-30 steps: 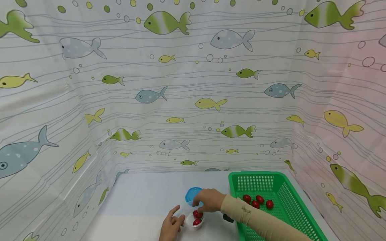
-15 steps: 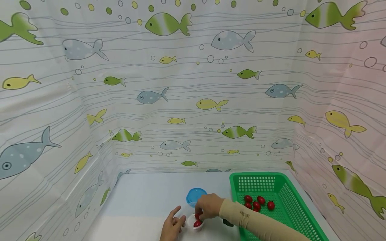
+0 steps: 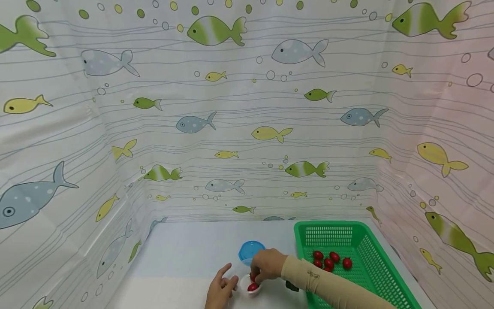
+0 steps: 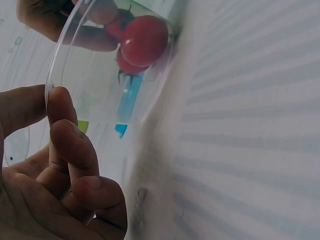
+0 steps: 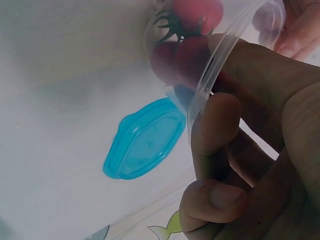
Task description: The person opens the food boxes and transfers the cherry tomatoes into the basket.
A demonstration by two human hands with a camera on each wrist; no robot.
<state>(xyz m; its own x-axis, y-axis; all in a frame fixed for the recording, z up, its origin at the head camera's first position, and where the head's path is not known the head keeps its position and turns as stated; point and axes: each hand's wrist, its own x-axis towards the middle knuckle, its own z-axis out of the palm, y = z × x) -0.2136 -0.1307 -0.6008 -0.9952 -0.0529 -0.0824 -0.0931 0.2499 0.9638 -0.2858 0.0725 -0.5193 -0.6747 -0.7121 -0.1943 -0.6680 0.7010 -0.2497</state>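
A small clear plastic tub (image 3: 242, 286) on the table holds red cherry tomatoes (image 3: 252, 287) with green stalks; through its wall in the left wrist view several tomatoes (image 4: 145, 41) show. My right hand (image 3: 268, 263) reaches into the tub from the right, its thumb and fingers around a tomato that the hand partly covers. My left hand (image 3: 220, 287) stands close by on the other side. Its index finger points away while its fingertips (image 4: 61, 102) are right at the tub's rim. Beyond the tub lies a blue lid (image 3: 251, 249).
A green perforated basket (image 3: 380, 270) on the right holds several more tomatoes (image 3: 334, 257). A small dark object (image 3: 292, 286) shows under the right forearm. A fish-patterned curtain (image 3: 247, 171) surrounds the white table (image 3: 185, 249) at the back and sides.
My right hand has lowered into the tub and its fingers have come together around a tomato. The left hand keeps its place beside the tub. The head view has shifted slightly.
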